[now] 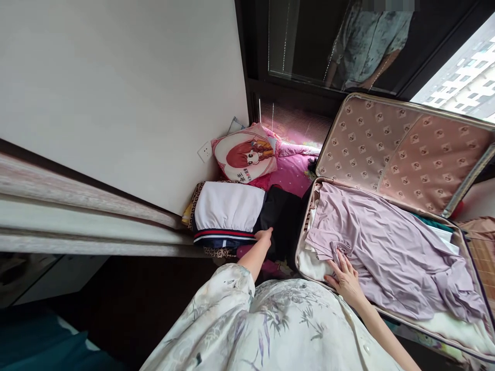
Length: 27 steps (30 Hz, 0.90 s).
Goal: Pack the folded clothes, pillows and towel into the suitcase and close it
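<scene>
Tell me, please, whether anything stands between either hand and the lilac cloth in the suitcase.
Nothing visible blocks the right hand, which touches the lilac cloth. Between the left hand and it lie black clothing and the suitcase's side.

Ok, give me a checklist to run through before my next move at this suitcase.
1. Suitcase lid raised: ok, it stands open.
2. Lavender cloth in the suitcase: ok, it lies over white cloth.
3. Lavender cloth smooth: not ok, it is creased and bunched near the right hand.
4. Right hand on the lavender cloth: ok, its fingers rest there.
5. Left hand gripping firmly: cannot tell; it is at the black cloth, beside the white garment.
6. Everything under the lavender cloth: cannot tell, mostly covered.
</scene>
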Tool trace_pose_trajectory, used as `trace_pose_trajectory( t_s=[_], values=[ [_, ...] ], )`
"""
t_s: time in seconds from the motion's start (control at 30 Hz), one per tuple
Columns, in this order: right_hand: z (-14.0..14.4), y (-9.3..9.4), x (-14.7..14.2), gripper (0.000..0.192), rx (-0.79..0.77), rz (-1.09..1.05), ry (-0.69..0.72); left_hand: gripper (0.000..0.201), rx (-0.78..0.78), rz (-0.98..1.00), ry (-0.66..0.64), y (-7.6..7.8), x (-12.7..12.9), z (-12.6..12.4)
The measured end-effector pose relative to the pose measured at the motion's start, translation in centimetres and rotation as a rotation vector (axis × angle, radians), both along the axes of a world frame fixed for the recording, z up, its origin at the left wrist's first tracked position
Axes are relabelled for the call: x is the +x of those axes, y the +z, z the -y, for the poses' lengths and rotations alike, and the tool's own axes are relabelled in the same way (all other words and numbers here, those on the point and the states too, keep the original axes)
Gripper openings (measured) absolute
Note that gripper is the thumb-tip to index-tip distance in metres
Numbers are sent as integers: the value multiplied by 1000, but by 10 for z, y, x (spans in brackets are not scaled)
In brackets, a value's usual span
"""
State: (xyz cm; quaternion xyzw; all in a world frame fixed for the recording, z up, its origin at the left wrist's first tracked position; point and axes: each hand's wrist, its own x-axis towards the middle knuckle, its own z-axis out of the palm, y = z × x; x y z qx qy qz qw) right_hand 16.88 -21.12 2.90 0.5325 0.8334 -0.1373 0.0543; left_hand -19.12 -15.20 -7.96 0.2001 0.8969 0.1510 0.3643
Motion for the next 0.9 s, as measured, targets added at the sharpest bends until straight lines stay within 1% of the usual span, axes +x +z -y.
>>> trace_pose_trajectory(
  t_s=[0.07, 0.1, 0.17, 0.23, 0.33, 0.4, 0.47, 0.53, 0.57, 0.63, 0.7, 0.77, 0.83, 0.9],
  values=[
    [0, 0, 0, 47, 6, -17, 3, 44, -45, 31, 11, 3, 0, -2],
    [0, 0, 0, 46, 8, -22, 3, 47, -75, 31, 25, 5, 1, -2],
    [0, 1, 0, 46, 10, -23, 4, 58, -103, -5, 35, 8, 3, -1],
    [1, 2, -1, 46, 10, -14, 3, 68, -101, -54, 26, 10, 7, 2],
    [2, 2, -1, 48, 9, 4, -8, 67, -72, -99, -8, 11, 16, 6],
    [3, 2, 0, 48, 8, 8, -15, 61, -37, -133, -86, 10, 24, 8],
    [2, 1, 1, 48, 5, 8, -18, 57, 16, -160, -239, 10, 32, 10],
    [2, -1, 2, 49, -3, 8, -17, 56, 64, -140, -404, 9, 40, 11],
    [1, -2, 3, 50, -7, 9, -13, 55, 80, -117, -457, 9, 44, 11],
    [0, -4, 5, 52, -10, 12, -7, 55, 86, -62, -491, 9, 51, 12],
    [0, -6, 6, 52, -5, 13, 0, 59, 66, -24, -464, 10, 54, 12],
    [0, -8, 7, 52, 6, 12, 2, 72, 37, -26, -404, 12, 51, 11],
    [0, -9, 8, 51, 19, 2, 10, 88, 13, -54, -262, 16, 40, 10],
    [1, -9, 8, 49, 37, -11, 23, 95, -8, 1, -71, 21, 23, 9]
  ],
)
